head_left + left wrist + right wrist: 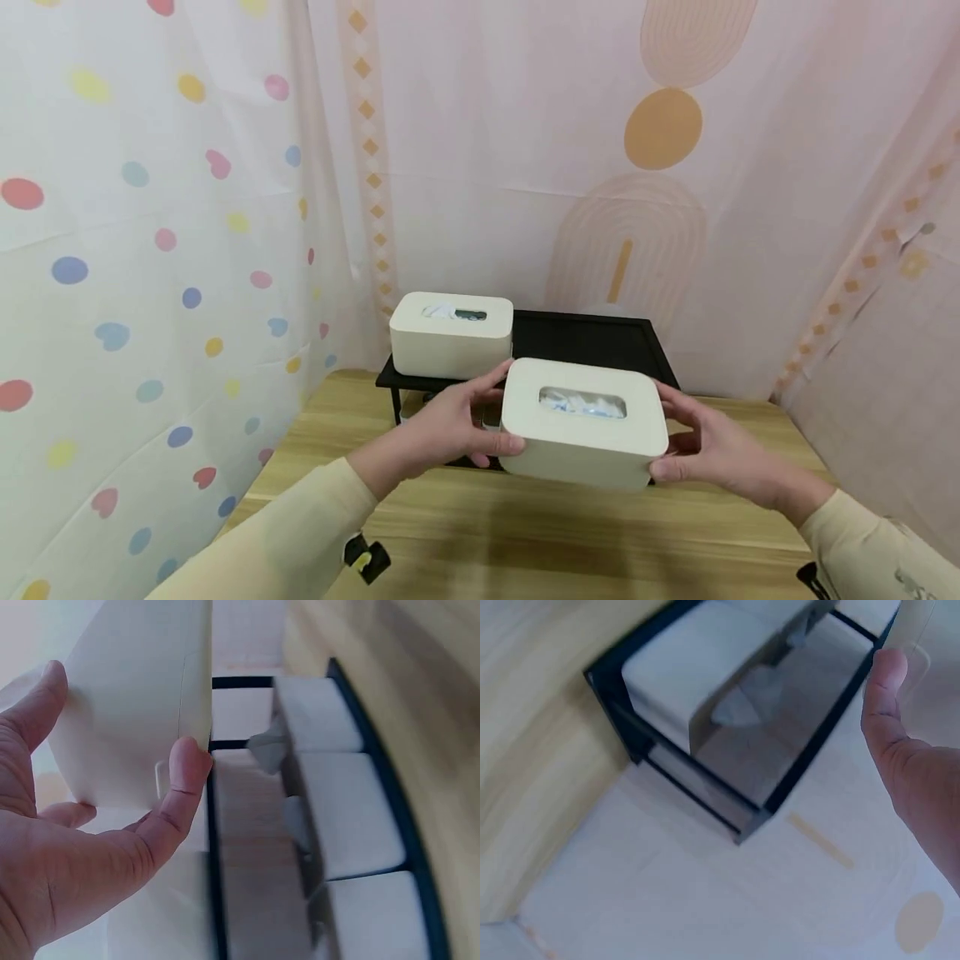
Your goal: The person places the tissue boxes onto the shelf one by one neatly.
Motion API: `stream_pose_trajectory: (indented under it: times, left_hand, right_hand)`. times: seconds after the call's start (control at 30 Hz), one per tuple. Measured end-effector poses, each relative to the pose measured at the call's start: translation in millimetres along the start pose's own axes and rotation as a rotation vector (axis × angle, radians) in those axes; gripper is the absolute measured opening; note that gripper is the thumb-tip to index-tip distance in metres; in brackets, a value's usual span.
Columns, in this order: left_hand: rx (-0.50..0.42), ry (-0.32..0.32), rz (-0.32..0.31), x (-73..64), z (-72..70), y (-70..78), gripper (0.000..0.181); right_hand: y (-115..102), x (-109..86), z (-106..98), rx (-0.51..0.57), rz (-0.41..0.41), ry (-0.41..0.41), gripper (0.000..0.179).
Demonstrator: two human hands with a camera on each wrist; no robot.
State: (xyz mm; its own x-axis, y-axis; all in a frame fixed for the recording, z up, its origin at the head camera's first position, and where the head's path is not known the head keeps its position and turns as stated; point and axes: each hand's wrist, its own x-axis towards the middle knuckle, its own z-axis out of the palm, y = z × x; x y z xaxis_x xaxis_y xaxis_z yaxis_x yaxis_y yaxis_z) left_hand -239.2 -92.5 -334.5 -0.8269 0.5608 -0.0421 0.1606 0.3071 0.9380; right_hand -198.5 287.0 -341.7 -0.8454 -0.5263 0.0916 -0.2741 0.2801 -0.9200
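Observation:
Both hands hold a cream tissue box (577,433) by its two short ends, raised in front of the black rack (585,337). White-and-blue packaging shows through the oval slot in its lid. My left hand (450,421) grips the left end, thumb on the front face and fingers behind. On the opposite end, my right hand (723,454) has its thumb near the front corner, fingers wrapped towards the back. A matching tissue box (450,354) sits on the rack's left top. In the left wrist view, the thumb and fingers of my left hand (97,855) press the box's side.
Under the rack's top, several white boxes (349,814) stand in a row with tissue poking out. The rack rests on a wooden table (525,533). A dotted curtain (172,333) hangs at the left and a patterned pink one (495,208) behind.

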Motion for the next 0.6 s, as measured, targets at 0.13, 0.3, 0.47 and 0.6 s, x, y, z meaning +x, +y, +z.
stream_pose_trajectory:
  times: [0.13,0.3,0.47,0.6]
  left_hand:
    - [0.019,0.0,-0.004,17.4,-4.2,12.8,0.108]
    - [0.014,-0.011,-0.014,35.2,-8.1,17.1,0.107]
    - [-0.01,-0.005,-0.05,43.7,-10.3,12.8,0.106]
    - [0.003,0.008,-0.042,47.2,-10.9,11.2,0.106]
  right_hand:
    - [-3.1,4.6,-15.6,-0.063,0.011,0.02,0.104]
    - [-1.7,15.8,-27.7,-0.139,0.084,0.049,0.103]
    - [-2.0,25.3,-32.6,-0.171,0.106,0.048,0.105]
    - [-4.2,29.3,-33.8,-0.174,0.095,0.056,0.106]
